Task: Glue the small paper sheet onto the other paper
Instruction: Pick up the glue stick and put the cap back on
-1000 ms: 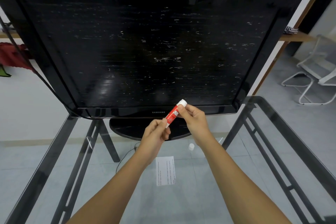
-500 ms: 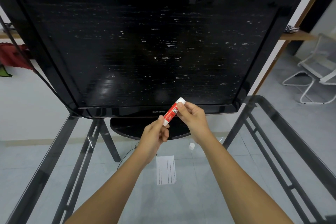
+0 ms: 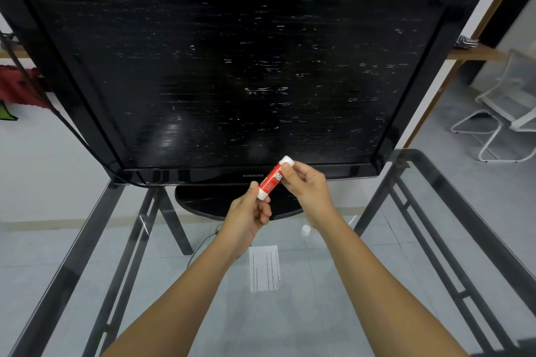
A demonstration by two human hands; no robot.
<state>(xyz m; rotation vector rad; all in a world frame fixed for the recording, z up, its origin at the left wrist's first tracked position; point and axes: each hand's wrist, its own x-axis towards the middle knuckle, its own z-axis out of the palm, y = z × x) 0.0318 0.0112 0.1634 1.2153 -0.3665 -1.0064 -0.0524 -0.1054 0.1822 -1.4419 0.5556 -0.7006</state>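
- Head view, left hand: thumb and fingers pinch the lower white end of the glue stick, which is held up above the glass table, in front of the television.
- Glue stick: the long axis runs diagonally. The lower end sits in the left hand and the upper white tip points up and right toward the screen's bottom bezel. The label faces the camera.
- Small paper sheet: it lies flat on the glass between the forearms, untouched and well apart from the stick. No second paper can be made out.
- Right hand: the fingers are curled round the upper part of the stick, with the thumb near the tip.
- White piece: it rests on the glass just beside the right wrist. It is probably the stick's cap, but too small to confirm.
- Progress, as judged: preparation only. No glue is on the paper yet; spreading, placing and pressing remain.
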